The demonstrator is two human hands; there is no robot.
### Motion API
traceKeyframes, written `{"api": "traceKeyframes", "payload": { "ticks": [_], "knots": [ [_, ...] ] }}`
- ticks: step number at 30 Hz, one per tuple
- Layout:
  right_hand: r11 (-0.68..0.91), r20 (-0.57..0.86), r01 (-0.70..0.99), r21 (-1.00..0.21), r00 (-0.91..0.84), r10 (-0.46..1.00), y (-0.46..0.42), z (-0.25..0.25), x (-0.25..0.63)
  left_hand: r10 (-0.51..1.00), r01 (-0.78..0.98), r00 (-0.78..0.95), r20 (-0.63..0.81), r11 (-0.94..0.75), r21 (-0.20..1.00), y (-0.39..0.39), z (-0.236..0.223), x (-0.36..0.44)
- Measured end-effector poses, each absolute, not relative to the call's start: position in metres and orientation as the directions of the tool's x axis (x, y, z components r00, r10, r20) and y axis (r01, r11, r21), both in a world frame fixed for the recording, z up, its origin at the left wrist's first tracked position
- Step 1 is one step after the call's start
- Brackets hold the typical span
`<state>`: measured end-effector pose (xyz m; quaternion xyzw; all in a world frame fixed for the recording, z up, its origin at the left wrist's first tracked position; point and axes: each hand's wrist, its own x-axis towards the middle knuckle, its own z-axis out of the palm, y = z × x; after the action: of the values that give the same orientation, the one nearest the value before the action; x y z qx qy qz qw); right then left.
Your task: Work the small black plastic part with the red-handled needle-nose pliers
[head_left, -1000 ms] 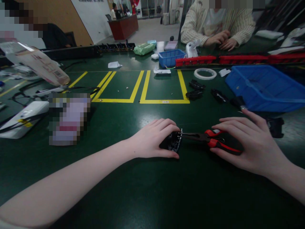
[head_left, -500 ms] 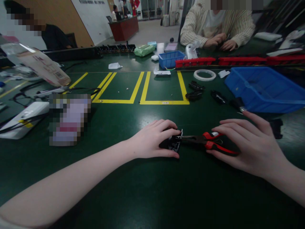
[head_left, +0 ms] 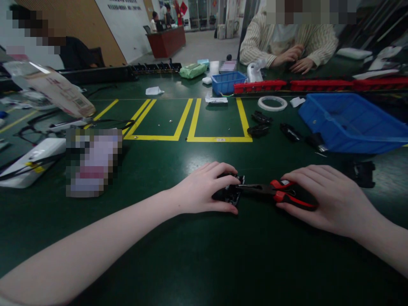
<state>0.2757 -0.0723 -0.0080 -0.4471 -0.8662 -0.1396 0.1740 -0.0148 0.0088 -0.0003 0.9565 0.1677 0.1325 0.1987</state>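
Note:
My left hand (head_left: 212, 187) is closed around a small black plastic part (head_left: 234, 194), pinning it on the dark green table (head_left: 204, 255). Long-nose pliers (head_left: 282, 193) with red and black handles lie in my right hand (head_left: 328, 197), whose fingers curl along the grips. The jaws of the pliers reach to the part's right edge, close by my left fingertips. Whether the tips bite on anything is too small to make out. Much of the black part is hidden under my left fingers.
Right of centre stand a blue bin (head_left: 353, 123), several loose black parts (head_left: 290, 131) and a roll of white tape (head_left: 272, 103). A blurred-out phone-like object (head_left: 94, 163) and a white box (head_left: 33, 161) lie left. Across the table sits a person in a striped cardigan (head_left: 258, 40).
My right fingers have come down and closed further around the handles; the index finger, stretched out before, is now curled. The plier handles are nearer together. My left hand stays nearly still.

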Motion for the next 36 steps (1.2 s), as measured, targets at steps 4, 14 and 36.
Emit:
{"api": "traceKeyframes", "payload": {
  "ticks": [4, 14, 36],
  "knots": [
    [0.562, 0.389, 0.826, 0.046, -0.533, 0.751, -0.0736, -0.0084, 0.2762, 0.366, 0.267, 0.912, 0.188, -0.874, 0.407, 0.0088, -0.0012, -0.0147],
    [0.532, 0.398, 0.847, -0.010, -0.484, 0.779, -0.0746, -0.0087, 0.2785, 0.369, 0.275, 0.910, 0.191, -0.880, 0.388, 0.0080, -0.0013, -0.0154],
    [0.568, 0.442, 0.811, 0.143, -0.565, 0.696, -0.0743, -0.0050, 0.2762, 0.400, 0.305, 0.896, 0.195, -0.872, 0.384, 0.0070, -0.0022, -0.0145]
  ]
}}
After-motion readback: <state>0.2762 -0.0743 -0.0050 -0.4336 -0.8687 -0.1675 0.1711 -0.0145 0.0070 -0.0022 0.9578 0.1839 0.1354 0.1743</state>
